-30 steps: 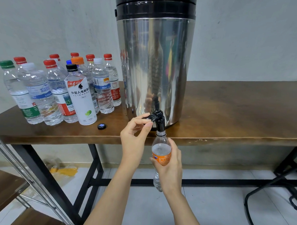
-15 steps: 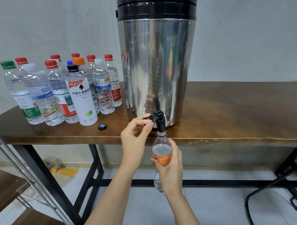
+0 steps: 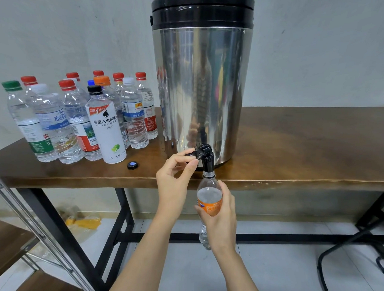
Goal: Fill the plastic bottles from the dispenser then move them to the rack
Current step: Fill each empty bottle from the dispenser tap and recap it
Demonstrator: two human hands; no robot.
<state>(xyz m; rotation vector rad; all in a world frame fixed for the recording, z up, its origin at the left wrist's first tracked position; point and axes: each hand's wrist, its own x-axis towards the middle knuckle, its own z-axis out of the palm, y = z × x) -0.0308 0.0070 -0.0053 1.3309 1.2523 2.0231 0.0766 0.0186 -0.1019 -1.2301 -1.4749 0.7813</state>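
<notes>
- Dispenser (image 3: 201, 91), one: steel, black lid, standing on the worktop (image 3: 295, 149), with a black tap (image 3: 207, 160) at its foot.
- Orange-label bottle (image 3: 208, 198), one: uncapped, mouth under the tap, gripped by the right hand (image 3: 222, 218).
- Left hand (image 3: 174, 184): pinches the tap lever.
- Capped bottles (image 3: 106, 129), twelve counted: clustered left of the dispenser.
- Loose cap (image 3: 132, 165), one: just beside them.
</notes>
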